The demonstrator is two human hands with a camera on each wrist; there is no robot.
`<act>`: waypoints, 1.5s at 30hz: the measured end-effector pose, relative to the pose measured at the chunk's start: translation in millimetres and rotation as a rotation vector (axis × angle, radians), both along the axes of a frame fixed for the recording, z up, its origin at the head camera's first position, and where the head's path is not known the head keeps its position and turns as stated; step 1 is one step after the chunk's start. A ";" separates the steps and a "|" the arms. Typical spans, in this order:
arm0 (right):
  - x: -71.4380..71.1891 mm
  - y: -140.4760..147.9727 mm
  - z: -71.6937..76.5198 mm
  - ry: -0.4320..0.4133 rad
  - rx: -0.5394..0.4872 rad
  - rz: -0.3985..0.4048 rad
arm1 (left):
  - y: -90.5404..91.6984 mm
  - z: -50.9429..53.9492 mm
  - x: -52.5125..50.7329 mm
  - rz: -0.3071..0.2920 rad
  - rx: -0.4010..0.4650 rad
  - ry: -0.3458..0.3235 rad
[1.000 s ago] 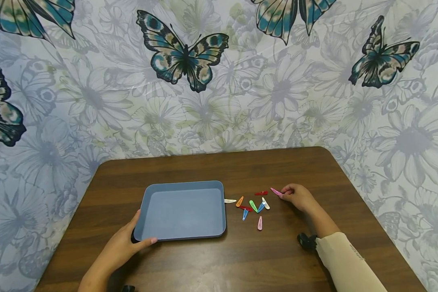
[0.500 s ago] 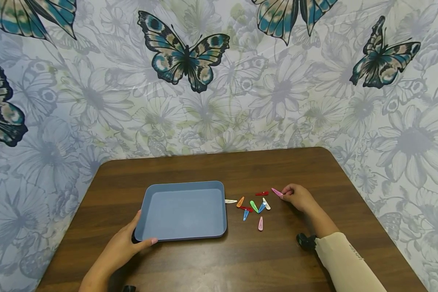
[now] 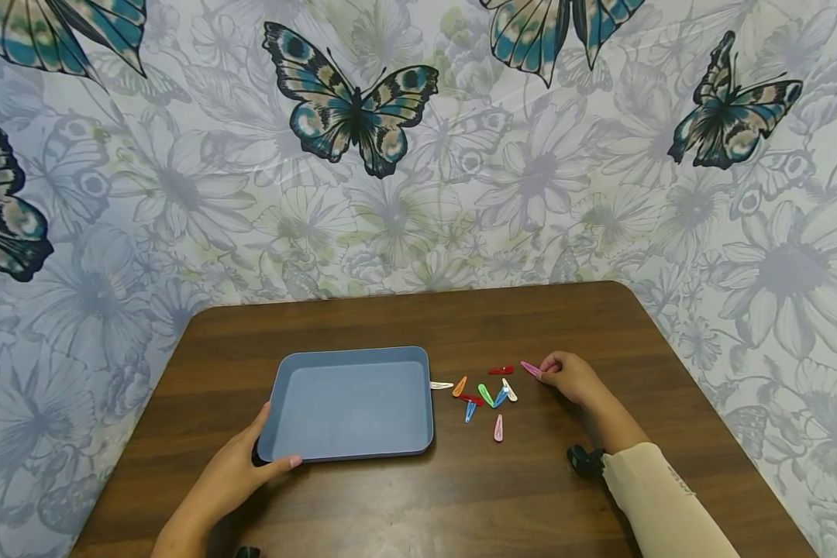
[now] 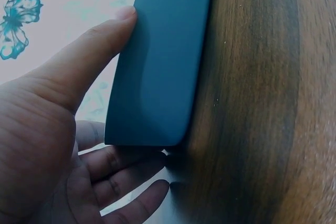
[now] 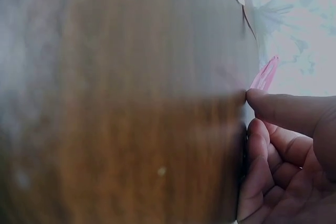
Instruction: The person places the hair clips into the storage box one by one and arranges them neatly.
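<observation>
The near left corner of a blue-grey tray (image 3: 349, 403) is gripped by the left hand (image 3: 233, 469), with the thumb laid against the near side and the fingers spread about the left end. A bright pink clip (image 3: 529, 368) is pinched by one end between thumb and fingers of the right hand (image 3: 570, 375), to the right of the scattered clips; whether its free end is touching the table (image 3: 425, 511) cannot be told.

A far red clip (image 3: 501, 370) is seen just beside the held one. Nearer, an orange clip (image 3: 459, 386), a green clip (image 3: 486, 395) and a pale pink clip (image 3: 498, 428) are strewn among others in red, blue and white. One white clip (image 3: 442, 385) is set at the tray's right edge (whether partly beneath it cannot be told). Behind, a butterfly-patterned backdrop (image 3: 397, 232) is seen.
</observation>
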State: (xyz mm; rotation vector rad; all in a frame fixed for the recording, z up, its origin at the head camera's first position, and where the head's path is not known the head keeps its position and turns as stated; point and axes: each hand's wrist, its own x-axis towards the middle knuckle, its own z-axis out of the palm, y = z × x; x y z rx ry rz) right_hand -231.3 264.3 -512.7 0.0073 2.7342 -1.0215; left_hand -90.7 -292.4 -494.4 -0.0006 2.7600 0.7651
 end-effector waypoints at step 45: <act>12.7 1.3 6.9 -0.028 -0.420 -0.095 | 3.7 0.7 2.5 -0.006 -0.005 0.001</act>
